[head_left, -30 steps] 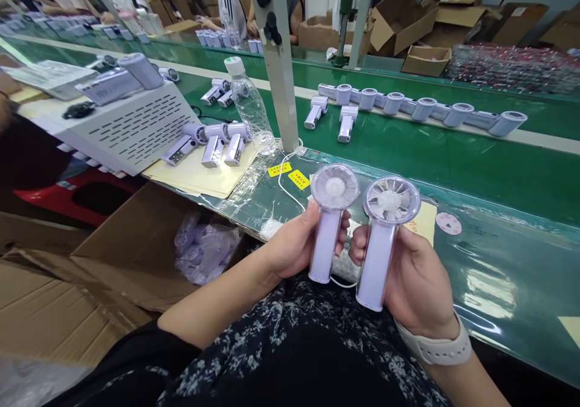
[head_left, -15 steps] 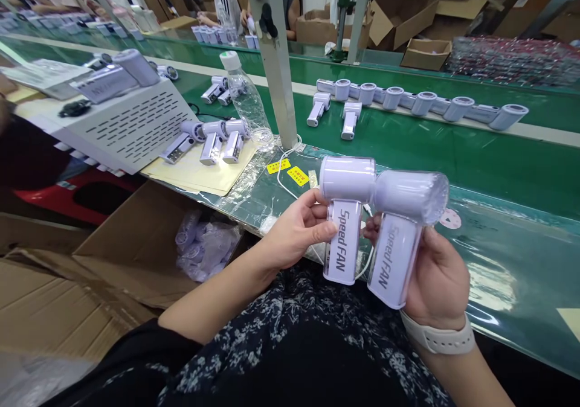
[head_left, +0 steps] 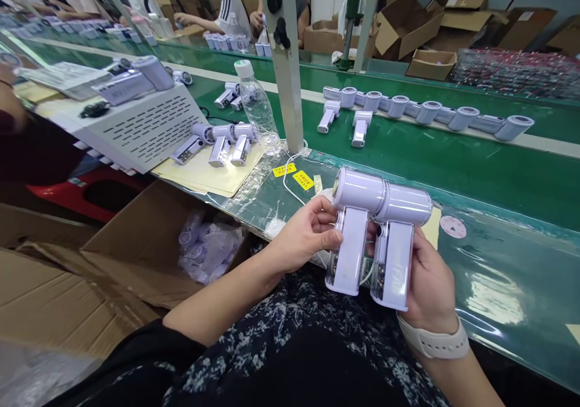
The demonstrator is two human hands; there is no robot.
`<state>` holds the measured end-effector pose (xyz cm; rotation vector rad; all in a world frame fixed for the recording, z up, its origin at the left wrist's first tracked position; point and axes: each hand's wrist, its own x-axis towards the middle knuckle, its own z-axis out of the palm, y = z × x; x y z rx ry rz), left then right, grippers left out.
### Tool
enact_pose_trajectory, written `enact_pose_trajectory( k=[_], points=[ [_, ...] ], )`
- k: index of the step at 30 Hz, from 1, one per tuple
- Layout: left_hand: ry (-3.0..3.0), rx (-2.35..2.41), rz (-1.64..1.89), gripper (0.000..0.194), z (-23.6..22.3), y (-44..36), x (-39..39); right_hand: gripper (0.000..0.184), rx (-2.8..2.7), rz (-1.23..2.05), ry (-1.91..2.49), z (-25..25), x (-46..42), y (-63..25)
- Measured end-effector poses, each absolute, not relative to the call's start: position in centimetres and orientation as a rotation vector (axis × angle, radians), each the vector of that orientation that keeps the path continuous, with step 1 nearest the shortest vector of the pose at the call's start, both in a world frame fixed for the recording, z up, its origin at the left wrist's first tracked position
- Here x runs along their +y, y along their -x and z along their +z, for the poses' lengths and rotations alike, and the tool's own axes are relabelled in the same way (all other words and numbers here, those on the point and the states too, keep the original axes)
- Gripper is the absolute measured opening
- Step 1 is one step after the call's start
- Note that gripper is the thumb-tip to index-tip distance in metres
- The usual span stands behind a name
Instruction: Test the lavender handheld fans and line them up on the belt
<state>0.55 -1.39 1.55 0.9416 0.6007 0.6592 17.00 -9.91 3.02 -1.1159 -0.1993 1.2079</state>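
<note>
Two pale lilac handheld fans are held side by side over my lap, their round heads touching and their handles pointing down. My left hand (head_left: pixel 312 232) is closed on the handle of the left fan (head_left: pixel 352 244), with the thumb across its near edge. Wrapped round the other fan (head_left: pixel 395 259) from the right is my right hand (head_left: pixel 430 280), its fingers partly hidden behind the handle. Dark parts show through the clear side of each handle. Glare covers most of the lettering on the right handle.
A grey vented metal box (head_left: pixel 149 129) stands at left, beside several fans on yellow paper (head_left: pixel 212 180). A clear bottle (head_left: pixel 258 105) stands by a metal post (head_left: pixel 286 75). More fans (head_left: pixel 428 112) line the green conveyor (head_left: pixel 408 147). An open carton (head_left: pixel 131 244) holds bagged parts below. Co-workers sit across.
Both fans have been turned, so the printed "Speed FAN" faces are largely out of sight. The right fan has come in against the left one. My view has shifted slightly.
</note>
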Motion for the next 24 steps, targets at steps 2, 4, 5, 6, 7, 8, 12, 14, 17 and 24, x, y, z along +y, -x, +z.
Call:
enact_pose_trajectory(
  k=[2,4,5,6,7,8,12,14,17,24],
  points=[
    [-0.945,0.621,0.652,0.071,1.5,-0.5,-1.4,0.023,-0.176,1.210,1.133,2.9,-9.9,-16.9],
    [-0.953,0.640,0.643,0.072,1.5,-0.4,-1.3,0.024,-0.190,1.209,1.147,2.7,-10.1,-16.9],
    [-0.960,0.646,0.637,0.072,1.6,-0.3,-1.2,0.025,-0.206,1.211,1.148,2.5,-10.1,-16.9],
    [-0.971,0.649,0.633,0.072,1.7,-0.3,-1.1,0.025,-0.226,1.211,1.147,2.3,-10.2,-17.0],
    [-0.992,0.646,0.623,0.070,1.8,-0.2,-1.0,0.025,-0.248,1.203,1.142,2.2,-10.2,-17.0],
    [-1.024,0.640,0.614,0.067,2.0,-0.1,-0.9,0.024,-0.276,1.191,1.131,2.1,-10.3,-17.1],
    [-1.325,0.630,0.712,0.045,2.7,0.3,-0.8,0.032,-0.584,1.058,1.136,2.9,-10.8,-17.6],
    [-1.575,0.562,0.946,0.031,2.8,0.4,-0.9,0.047,-0.935,0.918,1.206,3.7,-11.2,-18.2],
    [-2.006,0.353,1.324,0.010,2.9,0.8,-0.9,0.056,-1.452,0.644,1.142,4.7,-11.7,-19.1],
    [-2.313,0.125,1.557,0.024,1.4,0.7,-0.9,0.087,-1.625,0.691,0.893,3.8,-12.3,-19.4]
  ],
)
